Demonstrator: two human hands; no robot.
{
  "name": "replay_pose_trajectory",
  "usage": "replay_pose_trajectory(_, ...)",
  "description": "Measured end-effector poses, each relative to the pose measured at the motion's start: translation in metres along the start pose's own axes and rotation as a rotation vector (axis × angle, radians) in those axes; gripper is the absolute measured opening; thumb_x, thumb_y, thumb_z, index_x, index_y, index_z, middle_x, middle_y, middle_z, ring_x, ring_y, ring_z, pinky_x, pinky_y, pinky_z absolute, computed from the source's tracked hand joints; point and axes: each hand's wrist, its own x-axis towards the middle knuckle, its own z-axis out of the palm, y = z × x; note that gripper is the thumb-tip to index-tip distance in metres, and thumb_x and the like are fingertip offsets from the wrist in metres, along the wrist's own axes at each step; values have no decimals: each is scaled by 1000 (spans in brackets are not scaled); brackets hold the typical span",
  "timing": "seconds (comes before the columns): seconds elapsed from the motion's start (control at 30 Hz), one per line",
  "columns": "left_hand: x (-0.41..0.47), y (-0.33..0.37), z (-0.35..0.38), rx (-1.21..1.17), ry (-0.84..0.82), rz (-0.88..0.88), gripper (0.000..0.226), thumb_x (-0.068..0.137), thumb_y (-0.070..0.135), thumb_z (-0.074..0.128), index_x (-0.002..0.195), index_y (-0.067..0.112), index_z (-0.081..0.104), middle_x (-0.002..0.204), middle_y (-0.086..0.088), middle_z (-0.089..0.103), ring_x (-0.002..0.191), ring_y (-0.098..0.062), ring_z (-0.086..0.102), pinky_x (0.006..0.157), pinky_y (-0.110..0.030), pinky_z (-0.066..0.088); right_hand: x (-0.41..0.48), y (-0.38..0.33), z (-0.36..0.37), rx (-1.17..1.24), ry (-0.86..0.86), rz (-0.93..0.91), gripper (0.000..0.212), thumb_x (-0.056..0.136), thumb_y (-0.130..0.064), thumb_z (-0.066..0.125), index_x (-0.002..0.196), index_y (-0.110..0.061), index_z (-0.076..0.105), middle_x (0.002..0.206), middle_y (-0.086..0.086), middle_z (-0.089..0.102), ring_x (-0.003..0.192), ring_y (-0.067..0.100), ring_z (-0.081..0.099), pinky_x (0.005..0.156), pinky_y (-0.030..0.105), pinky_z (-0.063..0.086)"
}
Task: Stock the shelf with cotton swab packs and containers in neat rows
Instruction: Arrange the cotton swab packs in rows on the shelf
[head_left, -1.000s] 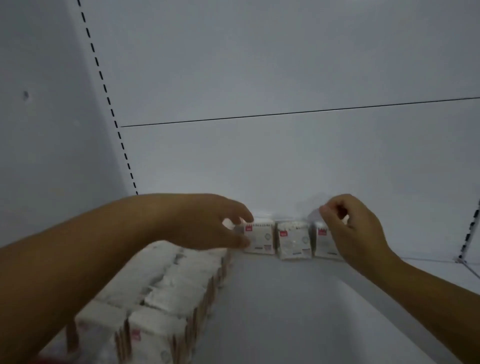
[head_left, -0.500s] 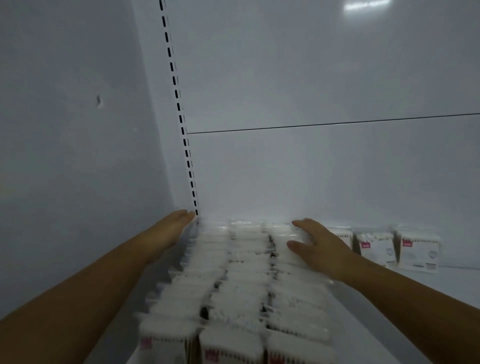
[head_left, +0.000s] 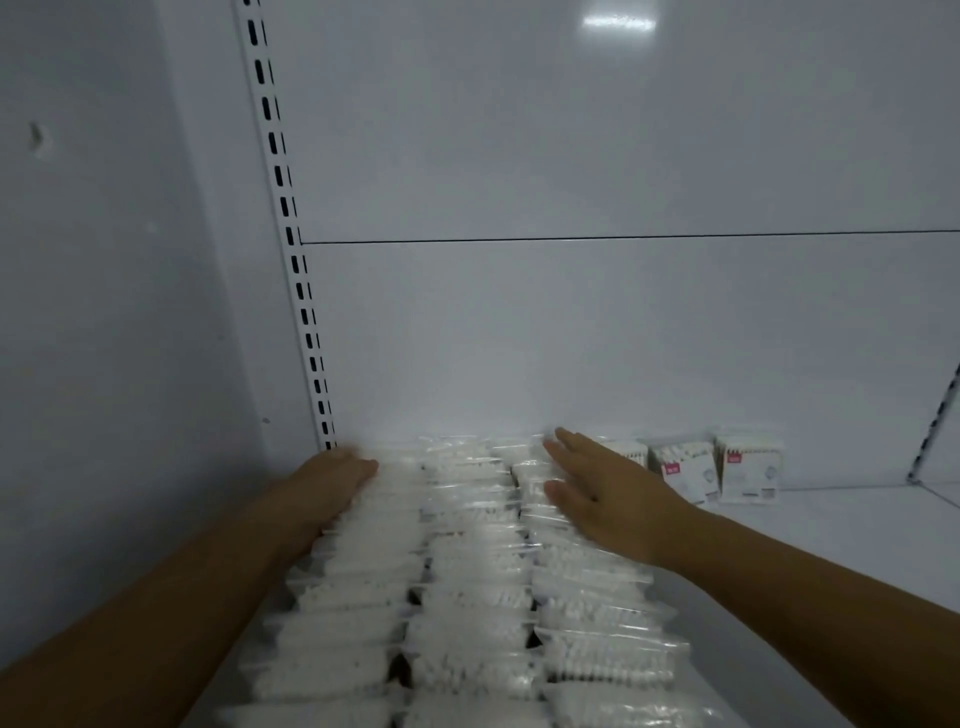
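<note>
Left hand (head_left: 332, 480) open, fingers straight, pressed flat against the left side of the packs (head_left: 467, 571). Right hand (head_left: 605, 493) open, fingers spread, palm down on the right row near the back. Hands apart, nothing gripped. Packs sit in three tight rows on the shelf (head_left: 841, 551), running from the back panel (head_left: 571, 338) toward the camera, beside the slotted upright (head_left: 291, 234). Red-label packs (head_left: 748, 470) stand at the back, just right of the right hand.
</note>
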Motion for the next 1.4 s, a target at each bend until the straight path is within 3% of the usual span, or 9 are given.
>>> replay_pose_trajectory(0.07,2,3,3,40,-23,-19,6,98,21,53,99,16,56,71,5,42,59,-10,41,50,-18,32,-2,-2,0,-16,-20,-3,48,102,-37,32,137,-5,41,145,12,39,134,21,30,108,33,26)
replay_pose_trajectory(0.13,5,6,5,87,-45,-26,12,98,21,52,87,20,50,69,3,42,56,-12,41,45,-19,32,-1,-3,-3,-32,-62,13,45,103,-35,30,133,-4,44,139,15,43,131,23,34,106,37,31)
replay_pose_trajectory(0.3,9,17,-9,403,-177,-36,37,99,25,48,122,-2,56,114,-21,62,73,-21,51,54,-23,40,5,-4,-9,-104,-175,-32,47,104,-36,25,134,-4,40,138,14,42,132,25,34,111,43,28)
replay_pose_trajectory(0.4,3,47,-18,752,-2,152,39,98,30,45,123,1,51,102,-11,58,81,-21,52,59,-26,36,-1,8,-28,-103,-105,-36,57,102,-46,26,150,-15,24,159,3,18,146,17,11,116,32,9)
replay_pose_trajectory(0.47,-9,82,-8,739,53,359,42,98,33,45,132,9,46,118,-10,57,101,-25,56,76,-29,43,-13,25,-51,-157,6,-26,57,101,-47,30,150,-20,24,159,1,17,147,15,9,115,29,8)
replay_pose_trajectory(0.57,-35,146,36,731,-140,555,52,99,42,43,145,19,37,148,-6,41,134,-23,40,105,-27,29,-39,64,-94,-394,-21,27,59,100,-51,29,151,-23,22,160,4,12,147,21,8,117,37,10)
replay_pose_trajectory(0.7,-71,248,145,1023,-346,666,60,100,53,21,153,26,13,162,-2,9,149,-25,6,119,-38,6,-114,146,-172,-521,-2,229,61,97,-57,30,150,-27,21,160,3,13,147,21,10,117,42,12)
replay_pose_trajectory(0.93,-185,396,363,890,-442,934,67,96,63,19,153,30,8,162,-3,-3,148,-24,-8,119,-50,1,-317,293,-269,-597,19,670,64,96,-57,32,151,-30,15,160,2,9,147,20,8,117,43,16)
replay_pose_trajectory(1.4,-312,591,688,770,-663,1264,71,98,60,21,154,24,-2,162,-3,0,149,-21,-4,120,-46,5,-599,525,-381,-577,61,1147,64,94,-54,41,150,-33,18,160,0,13,143,23,23,114,41,25)
